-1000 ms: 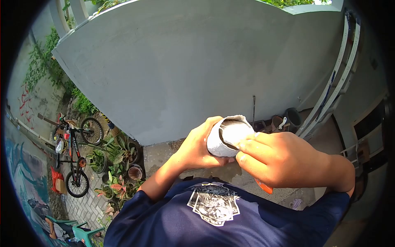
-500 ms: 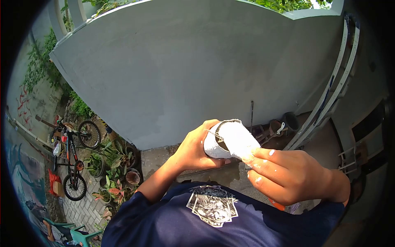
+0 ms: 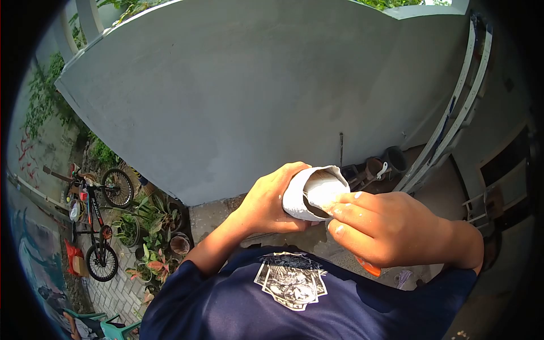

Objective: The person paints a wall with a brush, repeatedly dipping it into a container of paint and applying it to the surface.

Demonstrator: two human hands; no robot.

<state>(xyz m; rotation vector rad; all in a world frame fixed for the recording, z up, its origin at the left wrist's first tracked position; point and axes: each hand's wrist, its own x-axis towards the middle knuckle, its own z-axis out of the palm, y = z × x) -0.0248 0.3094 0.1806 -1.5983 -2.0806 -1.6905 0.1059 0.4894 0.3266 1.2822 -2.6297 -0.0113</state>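
My left hand (image 3: 271,201) is wrapped around a white, paint-smeared cup (image 3: 294,195) from its left side, fingers behind and thumb below. The cup is tilted with its mouth toward my right hand (image 3: 382,229). Closed in that hand is what looks like a paintbrush (image 3: 326,191), its wide head coated white and lying inside the cup's mouth. Part of its orange handle (image 3: 369,267) shows beneath the palm. White specks dot the right fingers. The cup's bottom and what it contains are hidden.
Ahead stands a grey wall (image 3: 238,107). On the right a ladder (image 3: 453,124) leans, with buckets (image 3: 392,160) at the wall's foot. To the left are potted plants (image 3: 156,221), a bicycle (image 3: 101,224), a green chair (image 3: 119,328) and part of a seated person.
The brush head has gone deeper into the cup, and my right hand has moved slightly up and left. The cup's mouth has turned more toward the right hand.
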